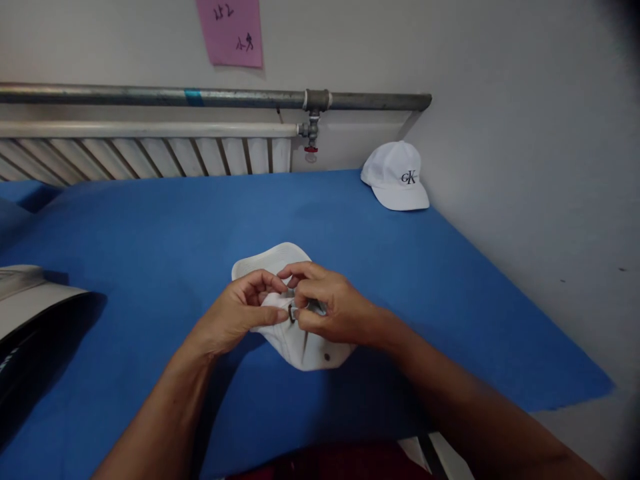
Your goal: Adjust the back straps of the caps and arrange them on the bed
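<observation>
A white baseball cap [310,353] lies on the blue table in front of me, its brim turned away and its back towards me. At the back of the cap is a strap with a small dark buckle [291,312]. My left hand [235,313] is closed on the cap's back edge, with the thumb beside the buckle. From the right, my right hand [337,303] pinches the strap end close to the buckle. Both hands' fingertips nearly meet there, and they partly hide the strap.
Another white cap [395,177] with dark letters sits at the table's far right corner by the wall. A pale curved object [35,297] stands at the left edge. Behind the blue table [175,220] are a radiator [200,153], a metal pipe [125,95] and a pink note [233,33].
</observation>
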The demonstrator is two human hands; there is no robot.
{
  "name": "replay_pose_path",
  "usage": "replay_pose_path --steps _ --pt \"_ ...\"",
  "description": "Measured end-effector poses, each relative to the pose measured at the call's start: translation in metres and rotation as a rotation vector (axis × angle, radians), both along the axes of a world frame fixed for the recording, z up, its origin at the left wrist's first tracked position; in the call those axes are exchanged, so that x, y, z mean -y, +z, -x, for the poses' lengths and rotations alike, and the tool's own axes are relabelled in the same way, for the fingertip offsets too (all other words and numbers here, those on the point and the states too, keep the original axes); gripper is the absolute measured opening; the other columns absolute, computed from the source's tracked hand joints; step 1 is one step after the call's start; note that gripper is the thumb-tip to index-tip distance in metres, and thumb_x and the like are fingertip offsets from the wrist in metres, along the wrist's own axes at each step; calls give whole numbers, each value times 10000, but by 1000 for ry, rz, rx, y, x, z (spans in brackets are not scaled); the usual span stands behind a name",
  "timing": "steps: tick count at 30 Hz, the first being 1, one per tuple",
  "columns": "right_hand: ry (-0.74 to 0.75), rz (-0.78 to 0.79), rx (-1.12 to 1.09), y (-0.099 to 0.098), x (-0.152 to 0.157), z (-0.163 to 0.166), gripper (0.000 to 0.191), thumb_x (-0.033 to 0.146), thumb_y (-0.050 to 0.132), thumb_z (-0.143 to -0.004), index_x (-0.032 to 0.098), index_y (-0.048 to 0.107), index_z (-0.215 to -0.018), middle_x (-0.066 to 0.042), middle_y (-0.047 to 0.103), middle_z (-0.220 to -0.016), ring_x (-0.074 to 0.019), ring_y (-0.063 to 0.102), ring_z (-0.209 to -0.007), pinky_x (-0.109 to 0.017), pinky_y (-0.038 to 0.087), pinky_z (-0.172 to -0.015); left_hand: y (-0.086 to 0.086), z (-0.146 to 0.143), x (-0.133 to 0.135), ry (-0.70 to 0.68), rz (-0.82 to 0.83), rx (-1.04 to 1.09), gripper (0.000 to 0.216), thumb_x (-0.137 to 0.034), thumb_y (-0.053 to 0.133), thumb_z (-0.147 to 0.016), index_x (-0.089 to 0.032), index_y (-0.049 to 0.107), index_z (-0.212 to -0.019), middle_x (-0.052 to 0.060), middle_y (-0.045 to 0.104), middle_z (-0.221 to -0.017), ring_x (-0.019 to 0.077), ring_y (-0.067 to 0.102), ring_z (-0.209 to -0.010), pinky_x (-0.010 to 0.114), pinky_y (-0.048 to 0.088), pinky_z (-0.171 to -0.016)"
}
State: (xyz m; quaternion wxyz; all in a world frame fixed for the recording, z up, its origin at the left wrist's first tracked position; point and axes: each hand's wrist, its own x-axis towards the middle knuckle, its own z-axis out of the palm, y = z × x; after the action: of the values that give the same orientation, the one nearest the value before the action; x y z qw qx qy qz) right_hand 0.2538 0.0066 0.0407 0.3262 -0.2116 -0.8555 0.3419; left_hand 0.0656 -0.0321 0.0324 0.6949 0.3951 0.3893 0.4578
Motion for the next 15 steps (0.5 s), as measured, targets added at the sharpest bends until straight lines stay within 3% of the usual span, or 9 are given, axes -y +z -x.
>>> replay_pose_path --steps 8,11,15 --pt "64 37 149 7 -1 -4 104 123 558 -842 156 610 -759 -92 575 -1204 -150 603 -969 -299 474 -858 -2 2 2 56 -31 -94 288 -91 830 -592 -165 650 -804 -38 623 -776 55 587 -672 146 492 -601" --pt "5 89 101 9 -3 -7 26 171 635 -823 166 611 -814 -80 602 -1127 -171 583 -1051 -291 473 -854 -1 3 2 73 -31 -88 282 -109 837 -593 -160 653 -801 -34 629 -769 54 586 -660 141 487 -586" --pt "24 211 39 14 -6 -12 93 231 676 -801 175 605 -782 -51 641 -967 -181 582 -1044 -299 469 -844 1 3 2 79 -11 -57 309 -104 847 -570 -161 646 -797 -37 650 -727 61 604 -624 151 499 -572"
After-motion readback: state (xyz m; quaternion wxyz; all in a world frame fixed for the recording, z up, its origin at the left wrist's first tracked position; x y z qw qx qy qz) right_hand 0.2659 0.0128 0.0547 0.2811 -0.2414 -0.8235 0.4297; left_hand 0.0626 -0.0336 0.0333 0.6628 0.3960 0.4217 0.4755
